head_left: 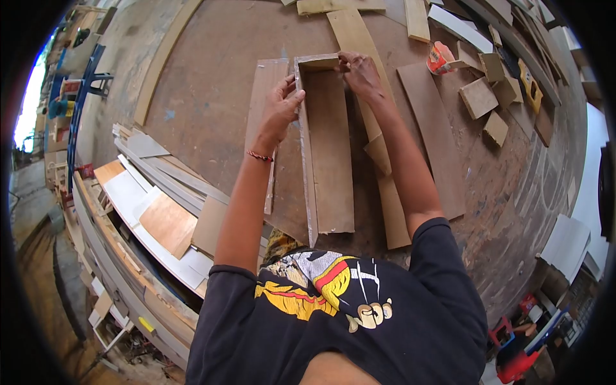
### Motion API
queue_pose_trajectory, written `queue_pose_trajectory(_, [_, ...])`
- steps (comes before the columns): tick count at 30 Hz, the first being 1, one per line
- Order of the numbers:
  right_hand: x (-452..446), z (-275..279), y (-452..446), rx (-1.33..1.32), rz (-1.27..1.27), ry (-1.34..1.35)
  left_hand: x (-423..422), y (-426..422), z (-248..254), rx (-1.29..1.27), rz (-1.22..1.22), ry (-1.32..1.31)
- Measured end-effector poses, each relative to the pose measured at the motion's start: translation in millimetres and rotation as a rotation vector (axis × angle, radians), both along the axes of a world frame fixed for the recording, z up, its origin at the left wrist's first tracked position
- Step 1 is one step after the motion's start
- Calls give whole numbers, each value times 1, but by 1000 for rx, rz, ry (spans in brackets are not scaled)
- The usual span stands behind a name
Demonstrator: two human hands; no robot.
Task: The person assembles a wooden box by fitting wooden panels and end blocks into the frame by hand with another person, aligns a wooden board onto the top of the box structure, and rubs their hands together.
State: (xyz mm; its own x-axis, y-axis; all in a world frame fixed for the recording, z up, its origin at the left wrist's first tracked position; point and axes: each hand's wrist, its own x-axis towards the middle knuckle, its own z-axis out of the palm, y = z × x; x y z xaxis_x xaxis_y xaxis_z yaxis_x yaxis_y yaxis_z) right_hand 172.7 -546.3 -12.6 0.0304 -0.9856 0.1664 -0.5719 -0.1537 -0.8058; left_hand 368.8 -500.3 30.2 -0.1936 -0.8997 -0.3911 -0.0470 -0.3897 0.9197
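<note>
On the brown worktop, a long wooden frame is pointed away from the body, long axis lengthwise. Its left side is touched by the left hand, partly spread; its far right corner is pinched by the right hand. Offcuts are scattered rightward.

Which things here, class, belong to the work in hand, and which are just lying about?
In the work:
Open wooden frame
Left hand, at its side panel
Right hand, at its far corner
Possibly the wide board to the right

Apparently lying about:
Red-and-white tub
Small wood blocks
Yellow bottle
Offcut pile
</note>
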Motion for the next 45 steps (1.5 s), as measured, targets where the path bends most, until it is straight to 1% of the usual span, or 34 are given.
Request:
queue_pose_trajectory(2, [-2, -2, 0, -8, 5, 40, 1, -2, 0, 8, -23, 47])
queue_pose_trajectory(5, [-3, -8, -3, 28, -1, 0, -1, -2, 2, -15, -39, -16])
queue_pose_trajectory(8, [-3, -7, -4, 61, -7, 71, 2, -3, -4, -12, -31, 15])
queue_pose_trajectory(10, [-5, -10, -7, 131, 47, 79, 3, -3, -4, -6, -49, 7])
queue_pose_trajectory(11, [-5, -11, -8, 131, 47, 78, 3, -4, -2, -4, -64, -2])
queue_pose_trajectory(13, [-4, -14, -8, -23, 48, 50, 3, -6, 5, 20, -78, 4])
queue_pose_trajectory(14, [-5, -16, -8, -23, 48, 49, 4, -6, 7, 46, -93, 11])
queue_pose_trajectory(16, [-7, -3, -7, 58, 91, 178, 10, -14, 7, 80, -125, -17])
queue_pose_trajectory(17, [-8, 3, -8, 58, 88, 178, 11, -18, 7, 115, -155, -43])
queue_pose_trajectory(19, [-10, 21, -9, 239, 206, 168, 9, -21, 10, 125, -167, -35])
queue_pose_trajectory(20, [-12, 22, -11, 241, 204, 167, 8, -22, 12, 135, -175, -27])
queue_pose_trajectory(22, [-17, 21, -20, 116, 338, 7, 7, -21, 19, 149, -170, -36])
queue_pose_trajectory(24, [-16, 20, -26, 95, 380, -16, 6, -19, 21, 169, -167, -46])
queue_pose_trajectory(25, [-15, 21, -28, 70, 423, -34, 6, -20, 21, 155, -191, 13])
queue_pose_trajectory(26, [-13, 22, -29, 73, 420, -36, 6, -20, 20, 140, -216, 72])
queue_pose_trajectory(28, [-9, 25, -31, 242, 436, 143, 8, -22, 18, 140, -235, 68])
queue_pose_trajectory(31, [-8, 29, -28, 191, 418, 170, 7, -22, 21, 127, -261, 79])
queue_pose_trajectory(35, [-6, 18, -28, 136, 365, 151, 10, -22, 16, 108, -268, 105])
queue_pose_trajectory(37, [-4, 16, -28, 42, 354, 190, 9, -22, 18, 106, -270, 106])
queue_pose_trajectory(41, [-4, 24, -24, 109, 342, 183, 9, -22, 22, 114, -300, 135])
queue_pose_trajectory(43, [-5, 27, -25, 161, 370, 110, 8, -21, 23, 113, -279, 125])
queue_pose_trajectory(45, [-6, 27, -29, 154, 364, 81, 8, -20, 21, 115, -258, 116])
